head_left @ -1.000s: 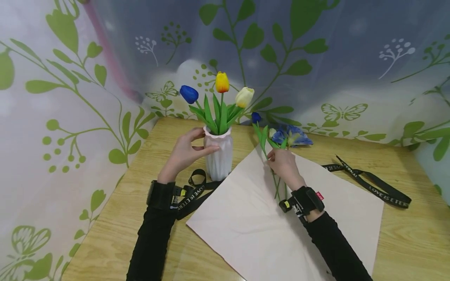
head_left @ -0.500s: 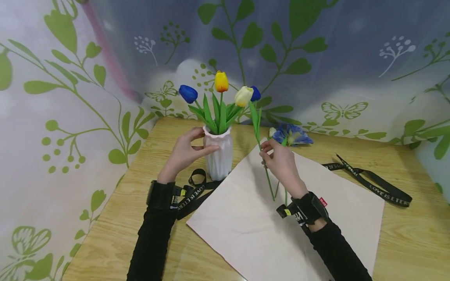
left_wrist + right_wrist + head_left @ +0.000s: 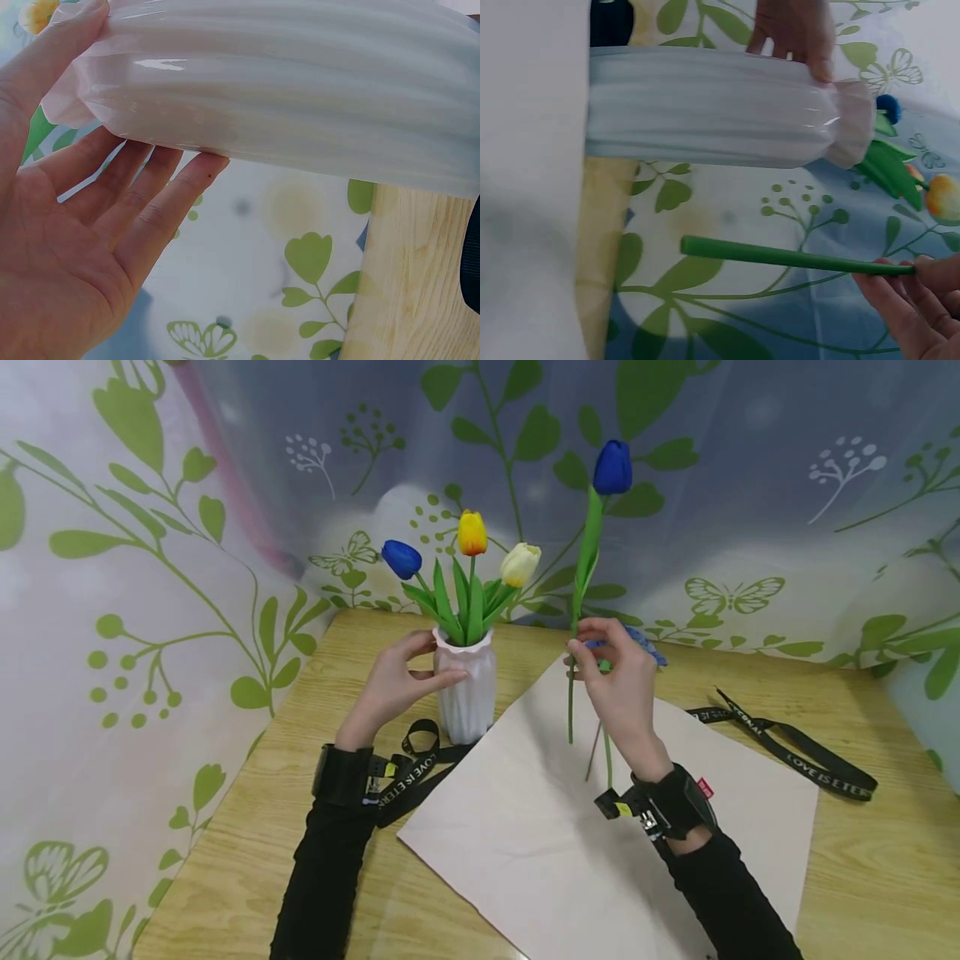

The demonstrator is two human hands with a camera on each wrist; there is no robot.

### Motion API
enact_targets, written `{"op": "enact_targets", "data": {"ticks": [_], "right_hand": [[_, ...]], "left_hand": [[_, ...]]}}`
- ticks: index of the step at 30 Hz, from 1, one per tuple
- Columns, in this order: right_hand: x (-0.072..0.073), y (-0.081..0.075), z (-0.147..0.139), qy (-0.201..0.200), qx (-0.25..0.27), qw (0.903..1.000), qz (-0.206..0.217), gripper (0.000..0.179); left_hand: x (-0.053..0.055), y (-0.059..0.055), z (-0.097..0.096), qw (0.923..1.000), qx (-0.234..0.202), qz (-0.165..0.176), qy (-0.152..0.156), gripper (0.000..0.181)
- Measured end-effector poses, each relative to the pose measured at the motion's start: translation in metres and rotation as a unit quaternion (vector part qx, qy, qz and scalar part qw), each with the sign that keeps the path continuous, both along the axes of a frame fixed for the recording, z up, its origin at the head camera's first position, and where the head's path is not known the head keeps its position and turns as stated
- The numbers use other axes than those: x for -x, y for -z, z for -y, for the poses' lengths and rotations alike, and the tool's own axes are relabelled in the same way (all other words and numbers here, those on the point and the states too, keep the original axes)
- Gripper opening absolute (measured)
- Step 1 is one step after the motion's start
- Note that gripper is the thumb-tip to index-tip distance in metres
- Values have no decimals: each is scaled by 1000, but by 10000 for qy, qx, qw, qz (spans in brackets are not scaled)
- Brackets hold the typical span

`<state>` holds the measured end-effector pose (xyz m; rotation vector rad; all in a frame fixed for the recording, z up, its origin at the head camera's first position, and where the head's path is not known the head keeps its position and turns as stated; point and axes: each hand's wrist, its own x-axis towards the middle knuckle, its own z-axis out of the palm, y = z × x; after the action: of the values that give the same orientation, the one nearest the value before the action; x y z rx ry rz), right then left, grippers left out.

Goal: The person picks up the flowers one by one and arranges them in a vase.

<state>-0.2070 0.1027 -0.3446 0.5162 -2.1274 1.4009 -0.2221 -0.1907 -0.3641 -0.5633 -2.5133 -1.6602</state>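
My left hand [image 3: 397, 685] holds the white ribbed vase [image 3: 467, 697] near its rim, thumb across the front and fingers against the side. In the left wrist view the fingertips [image 3: 214, 165] touch the glossy vase wall. Three artificial tulips stand in the vase: blue [image 3: 402, 560], yellow-orange [image 3: 472, 533] and cream [image 3: 521, 565]. To the right of the vase, my right hand [image 3: 618, 685] pinches the stem of another blue tulip [image 3: 613, 468], held upright. The lower end of its green stem [image 3: 772, 255] hangs free, apart from the vase.
A pale square sheet of paper [image 3: 510, 852] lies on the wooden table [image 3: 247, 860]. On it are more stems [image 3: 607, 760], their blue blossom [image 3: 647, 645] partly behind my right hand. Black lettered ribbon lies by the vase [image 3: 420, 777] and at the right [image 3: 825, 772].
My right hand has lifted the blue tulip up off the paper, away from the other stems, and turned it upright. The left hand and vase have stayed in place.
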Motion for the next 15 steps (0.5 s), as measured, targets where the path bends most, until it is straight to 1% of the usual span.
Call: {"op": "enact_targets", "data": {"ticks": [4, 7, 11, 15], "right_hand": [[-3, -17, 1, -191, 487, 9977, -421, 24], [-5, -32, 6, -429, 755, 9933, -768, 26], [-9, -56, 18, -808, 1179, 9829, -1161, 27], [-10, -79, 34, -1040, 1564, 9716, -1440, 26]], "left_hand": [[0, 0, 1, 10000, 12, -18, 10, 58], [0, -1, 1, 10000, -9, -3, 20, 59], [-1, -2, 1, 10000, -32, -4, 32, 59], [-1, -1, 0, 10000, -30, 33, 21, 59]]}}
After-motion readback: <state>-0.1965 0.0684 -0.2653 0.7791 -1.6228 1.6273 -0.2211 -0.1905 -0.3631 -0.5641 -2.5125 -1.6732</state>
